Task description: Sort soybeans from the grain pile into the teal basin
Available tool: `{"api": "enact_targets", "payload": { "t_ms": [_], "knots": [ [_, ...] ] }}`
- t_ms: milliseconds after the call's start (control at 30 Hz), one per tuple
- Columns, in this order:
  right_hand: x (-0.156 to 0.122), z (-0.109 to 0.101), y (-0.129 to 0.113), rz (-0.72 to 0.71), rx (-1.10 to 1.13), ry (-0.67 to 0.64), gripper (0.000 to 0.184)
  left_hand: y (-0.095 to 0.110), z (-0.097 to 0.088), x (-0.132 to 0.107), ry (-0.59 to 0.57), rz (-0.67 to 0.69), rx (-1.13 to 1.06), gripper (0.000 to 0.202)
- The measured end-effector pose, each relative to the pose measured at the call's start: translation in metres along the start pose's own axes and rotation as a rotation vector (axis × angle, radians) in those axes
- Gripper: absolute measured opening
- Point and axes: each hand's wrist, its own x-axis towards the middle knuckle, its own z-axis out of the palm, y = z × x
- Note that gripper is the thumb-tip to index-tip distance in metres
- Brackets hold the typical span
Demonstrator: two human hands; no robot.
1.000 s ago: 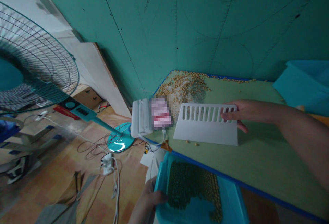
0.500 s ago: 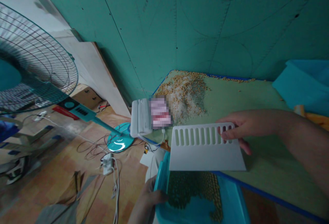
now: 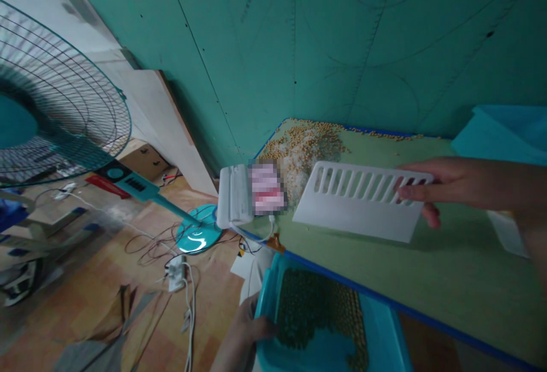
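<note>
My right hand (image 3: 440, 187) grips the slotted end of a white plastic scraper (image 3: 356, 215), thumb on top and fingers passing behind. The scraper is held above the green tabletop (image 3: 461, 292), at the near side of a heap (image 3: 310, 141) of tan beans mixed with whitish grains. Low in the view, my left hand (image 3: 252, 326) clasps the left rim of a turquoise bin (image 3: 387, 338), thumb inside. The bin sits just below the table's blue edge and contains dark green bits and tan beans; its lower part is cut off by the frame.
A turquoise bin (image 3: 499, 135) stands at the table's right end. Beside the heap are a white device (image 3: 235, 195) and a blurred-out packet (image 3: 268, 187). To the left, a standing fan (image 3: 55, 104), a power strip (image 3: 176, 272) and loose cables occupy the floor. A green wall backs the table.
My right hand has moved the scraper up and away from the bin, over the tabletop towards the heap, and the scraper has tilted. My left hand stays on the bin.
</note>
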Motion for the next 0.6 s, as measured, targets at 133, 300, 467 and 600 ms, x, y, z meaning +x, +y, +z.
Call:
{"api": "enact_targets", "payload": {
  "t_ms": [133, 300, 467, 600],
  "knots": [
    [0.006, 0.008, -0.002, 0.006, -0.071, -0.178, 0.039, 0.002, 0.001, -0.005, 0.067, -0.018, -0.002, 0.035],
    [0.014, 0.007, 0.004, 0.026, -0.080, -0.077, 0.042, -0.001, 0.000, -0.006, 0.103, -0.044, 0.010, 0.040],
    [0.019, 0.004, 0.011, 0.028, -0.137, 0.097, 0.045, -0.004, 0.004, -0.006, 0.105, -0.002, 0.004, 0.047],
    [0.017, 0.001, 0.012, 0.036, -0.143, 0.159, 0.041, -0.007, 0.001, -0.003, 0.128, -0.036, 0.015, 0.049]
  ]
}}
